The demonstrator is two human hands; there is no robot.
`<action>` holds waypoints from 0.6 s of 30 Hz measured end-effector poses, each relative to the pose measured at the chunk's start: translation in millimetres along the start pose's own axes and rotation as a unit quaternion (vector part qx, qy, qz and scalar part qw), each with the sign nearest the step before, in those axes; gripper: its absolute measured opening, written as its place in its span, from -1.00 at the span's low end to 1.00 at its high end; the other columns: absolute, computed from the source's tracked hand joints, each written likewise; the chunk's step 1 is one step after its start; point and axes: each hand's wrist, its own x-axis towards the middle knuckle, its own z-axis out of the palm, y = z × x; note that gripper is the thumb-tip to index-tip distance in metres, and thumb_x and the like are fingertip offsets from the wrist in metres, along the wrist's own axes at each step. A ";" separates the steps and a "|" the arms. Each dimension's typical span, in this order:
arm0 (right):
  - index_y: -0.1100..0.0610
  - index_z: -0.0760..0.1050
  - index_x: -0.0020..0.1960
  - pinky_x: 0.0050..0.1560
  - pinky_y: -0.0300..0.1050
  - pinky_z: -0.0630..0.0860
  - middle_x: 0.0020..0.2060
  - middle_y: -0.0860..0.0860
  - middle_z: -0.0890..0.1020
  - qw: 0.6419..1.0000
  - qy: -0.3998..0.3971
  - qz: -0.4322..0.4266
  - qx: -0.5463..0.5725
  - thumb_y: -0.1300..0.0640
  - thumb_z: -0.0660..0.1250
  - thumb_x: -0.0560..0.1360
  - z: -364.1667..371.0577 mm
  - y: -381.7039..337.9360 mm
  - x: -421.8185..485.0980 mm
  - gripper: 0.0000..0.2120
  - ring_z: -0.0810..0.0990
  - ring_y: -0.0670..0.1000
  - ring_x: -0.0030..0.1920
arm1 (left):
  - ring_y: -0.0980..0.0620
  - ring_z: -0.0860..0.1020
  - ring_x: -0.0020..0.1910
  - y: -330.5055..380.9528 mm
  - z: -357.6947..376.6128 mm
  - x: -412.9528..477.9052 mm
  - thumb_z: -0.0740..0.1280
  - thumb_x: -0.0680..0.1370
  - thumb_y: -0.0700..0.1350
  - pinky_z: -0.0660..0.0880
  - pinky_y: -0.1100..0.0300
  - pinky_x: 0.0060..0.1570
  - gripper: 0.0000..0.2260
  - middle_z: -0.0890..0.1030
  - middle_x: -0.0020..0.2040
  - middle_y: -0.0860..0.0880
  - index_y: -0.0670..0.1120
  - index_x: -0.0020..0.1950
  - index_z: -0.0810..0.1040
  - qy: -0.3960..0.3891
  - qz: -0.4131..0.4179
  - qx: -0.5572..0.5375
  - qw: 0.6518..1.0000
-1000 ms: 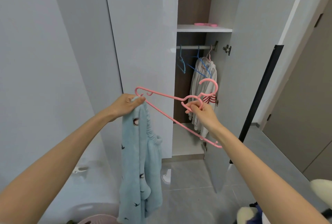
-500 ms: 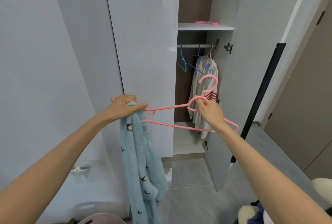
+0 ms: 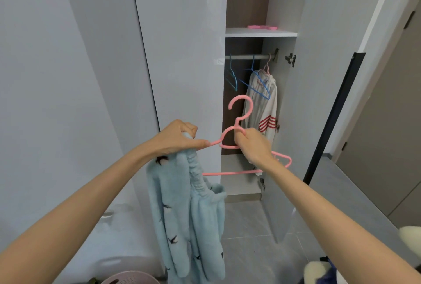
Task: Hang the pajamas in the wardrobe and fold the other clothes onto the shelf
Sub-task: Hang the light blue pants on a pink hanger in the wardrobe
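Item: pajamas (image 3: 189,215), pale blue fleece, lower centre of frame, hanging limp from the left hand (image 3: 177,139), whose fingers are curled round the elastic waistband. Right hand (image 3: 252,147) grips the pink hanger (image 3: 227,173) at its neck. Probably soft, light and floppy; best taken by the waistband. Rail (image 3: 248,56): upper centre.

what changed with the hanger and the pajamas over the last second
The pink hanger swung from a steep tilt to upright: hook on top, bottom bar about level. The hands drew slightly closer. Unchanged: the right hand grips the hanger's neck, and the left hand holds the blue pajamas by the waistband at the hanger's left end. Nothing was let go. The white garment still hangs on the rail.
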 end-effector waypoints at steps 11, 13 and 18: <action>0.09 0.33 -0.39 -0.16 -0.06 0.29 -0.40 0.01 0.43 0.986 -0.001 0.093 0.142 0.05 0.09 0.58 13.8 -4.3 -13.0 -0.62 0.38 0.06 -0.29 | 0.18 0.35 -0.34 6.0 5.2 -2.1 0.49 0.39 0.07 0.28 0.31 -0.28 -0.65 0.38 -0.24 0.11 0.03 -0.43 0.37 -0.017 0.107 0.174 0.979; 0.10 0.32 -0.39 -0.15 -0.03 0.27 -0.42 0.01 0.39 0.977 0.015 0.114 0.180 0.02 0.08 0.60 14.7 -2.0 -11.5 -0.59 0.35 0.06 -0.30 | 0.17 0.36 -0.30 5.4 3.0 -6.4 0.38 0.44 0.16 0.33 0.26 -0.29 -0.68 0.43 -0.13 0.09 -0.05 -0.25 0.41 0.000 0.170 0.276 0.946; 0.05 0.31 -0.44 -0.15 -0.02 0.26 -0.48 -0.05 0.37 0.962 0.046 0.107 0.247 -0.01 0.12 0.60 16.6 -5.0 -9.1 -0.56 0.31 0.00 -0.38 | -0.01 0.55 -0.17 11.5 0.7 -9.4 0.07 0.51 0.24 0.51 0.02 -0.30 -0.58 0.51 0.02 -0.02 0.02 0.24 0.35 0.066 0.185 0.383 0.903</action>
